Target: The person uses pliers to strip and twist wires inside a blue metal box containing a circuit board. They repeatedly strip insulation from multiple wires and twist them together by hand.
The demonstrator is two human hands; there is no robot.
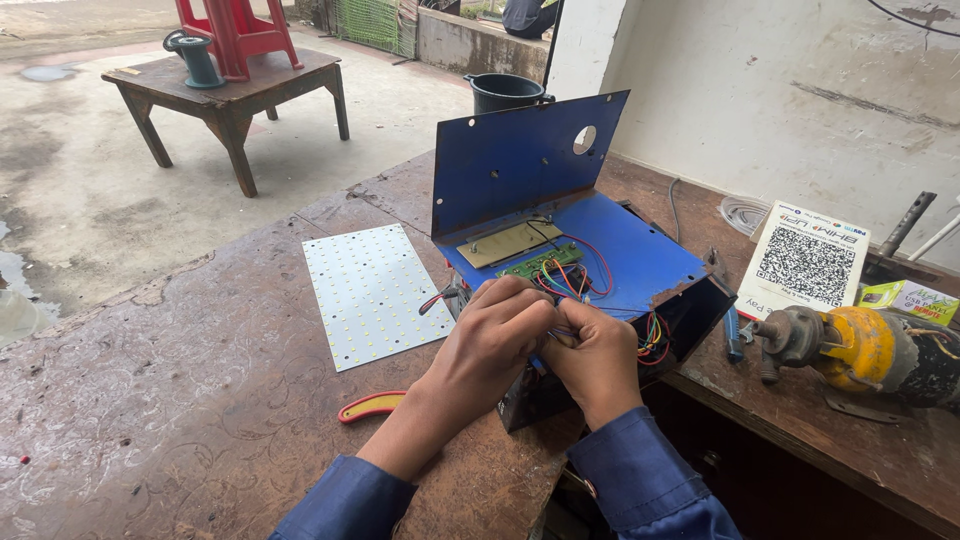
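An open blue metal case [640,255] rests on the worn wooden workbench [200,400], its lid [520,160] standing upright. Inside lie a tan board [508,243] and a green circuit board [540,262] with red, blue and black wires [590,275]. My left hand [495,335] and my right hand [597,355] meet at the case's near edge, fingers pinched around the bundle of coloured wires. Both sleeves are blue.
A white LED panel [372,292] lies left of the case. A red-and-yellow tool handle [370,405] sits by my left forearm. A yellow motor tool [870,350] and a printed card [808,262] are at right. A black bucket [503,92], a wooden table [230,85] and a red stool [237,35] stand behind.
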